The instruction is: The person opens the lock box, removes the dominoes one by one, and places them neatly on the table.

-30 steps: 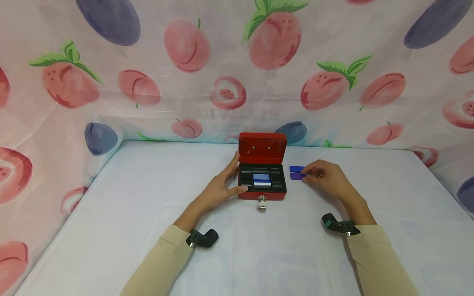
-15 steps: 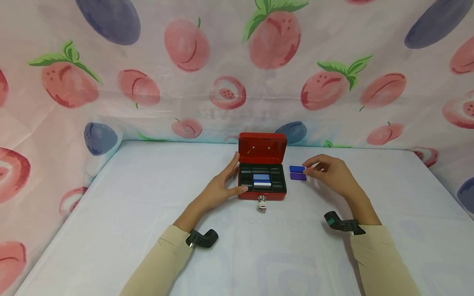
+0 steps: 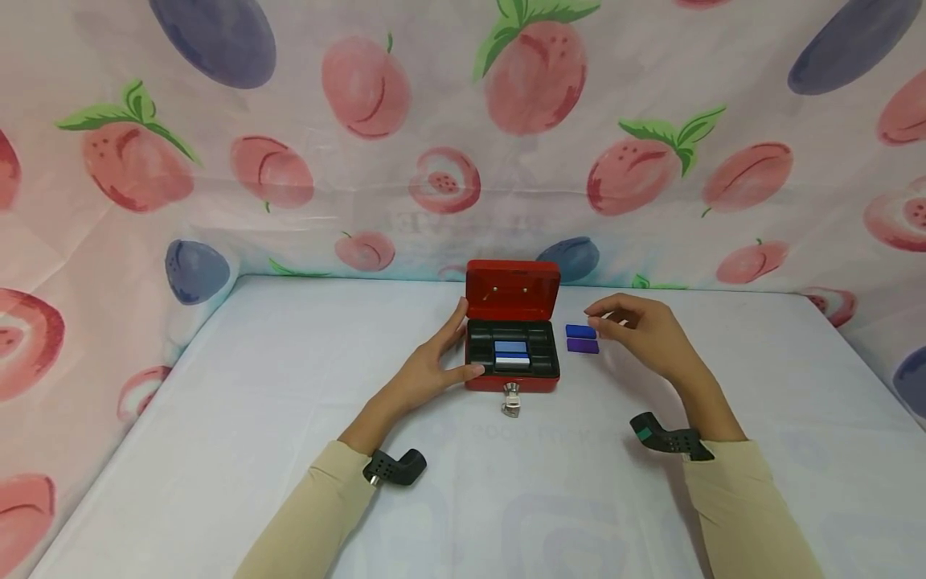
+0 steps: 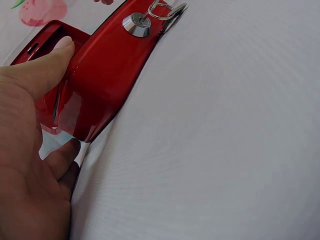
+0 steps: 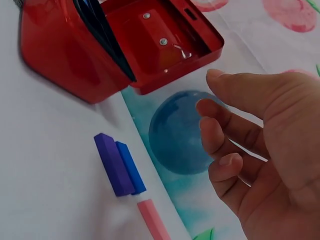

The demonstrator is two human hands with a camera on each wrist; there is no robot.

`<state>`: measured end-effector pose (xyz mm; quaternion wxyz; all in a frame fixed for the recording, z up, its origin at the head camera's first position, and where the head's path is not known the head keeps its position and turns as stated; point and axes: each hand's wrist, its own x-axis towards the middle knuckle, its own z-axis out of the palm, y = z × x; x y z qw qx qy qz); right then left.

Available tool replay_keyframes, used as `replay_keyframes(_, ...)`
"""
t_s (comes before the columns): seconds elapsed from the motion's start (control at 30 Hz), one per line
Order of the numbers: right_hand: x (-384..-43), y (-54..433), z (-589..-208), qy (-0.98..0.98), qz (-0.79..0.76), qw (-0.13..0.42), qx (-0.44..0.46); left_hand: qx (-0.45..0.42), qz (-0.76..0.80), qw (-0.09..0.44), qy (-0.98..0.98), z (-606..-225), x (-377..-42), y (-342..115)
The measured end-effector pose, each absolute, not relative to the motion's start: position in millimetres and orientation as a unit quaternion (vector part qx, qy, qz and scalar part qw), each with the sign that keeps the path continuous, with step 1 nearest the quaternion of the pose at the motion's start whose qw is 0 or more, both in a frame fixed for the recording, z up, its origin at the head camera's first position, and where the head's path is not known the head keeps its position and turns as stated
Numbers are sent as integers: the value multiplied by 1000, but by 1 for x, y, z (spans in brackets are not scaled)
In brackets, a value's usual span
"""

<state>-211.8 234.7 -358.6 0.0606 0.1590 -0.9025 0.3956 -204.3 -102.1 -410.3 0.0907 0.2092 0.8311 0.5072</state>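
Observation:
A red cash box [image 3: 537,385] stands with its lid [image 3: 521,299] raised and a black tray [image 3: 481,330] inside. My left hand [image 3: 428,370] holds the box's left side, thumb over the front rim and index finger reaching toward the hinge. In the tray lie a light blue bar [image 3: 510,346], a dark blue one and a white one. To the right of the box, a blue bar [image 3: 579,330] and a purple bar [image 5: 112,165] lie side by side. My right hand [image 3: 644,334] hovers by them, fingers loosely curled with nothing between them. Below it, a pink bar [image 5: 154,220] adjoins the blue one.
A key with a ring [image 3: 510,404] hangs from the lock at the box's front. White cloth [image 3: 448,498] covers the table. Behind it rises a fruit-patterned cloth [image 3: 391,185], close to the raised lid.
My right hand has risen and drawn back from the purple bar, uncovering that bar's right end. My left hand and the box stay where they were.

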Motion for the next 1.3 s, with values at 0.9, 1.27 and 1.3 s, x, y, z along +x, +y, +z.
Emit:
replay_keyframes(0.9, -209, 204, -348, -902, 393, 71, 161, 204, 509, 96, 831, -409, -204, -101)
replay_keyframes(1.27, -207, 190, -347, -894, 408, 57, 177, 206, 505, 94, 833, -408, -205, -101)
replay_keyframes(1.3, -207, 188, -348, -894, 407, 57, 180, 206, 505, 94, 833, -408, -205, -102)
